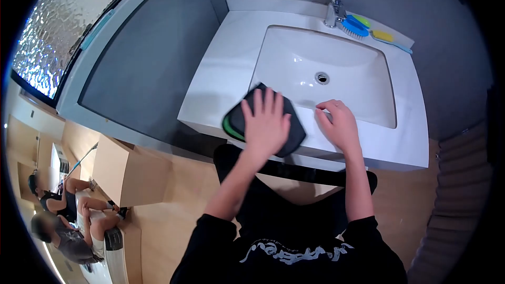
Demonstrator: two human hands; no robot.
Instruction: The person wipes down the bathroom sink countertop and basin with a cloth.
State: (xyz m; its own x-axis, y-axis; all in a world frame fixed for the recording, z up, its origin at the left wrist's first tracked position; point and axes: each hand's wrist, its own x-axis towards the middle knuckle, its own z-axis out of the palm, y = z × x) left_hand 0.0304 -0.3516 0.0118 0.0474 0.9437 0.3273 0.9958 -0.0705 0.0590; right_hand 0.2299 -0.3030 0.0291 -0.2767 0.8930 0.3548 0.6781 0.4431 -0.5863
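Head view: left hand [265, 126] lies open on a flat black-and-green pad [294, 132]; right hand [341, 126] curls to its right, hold unclear.

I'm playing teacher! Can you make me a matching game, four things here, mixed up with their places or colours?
1. Shiny metal tap
2. Flat black pad with green edge
3. Round metal drain
4. Yellow-headed brush

A. Bottom of the white sink
B. Light blue handle
C. Upright behind the sink
D. Under the left hand

Pairs: 1-C, 2-D, 3-A, 4-B
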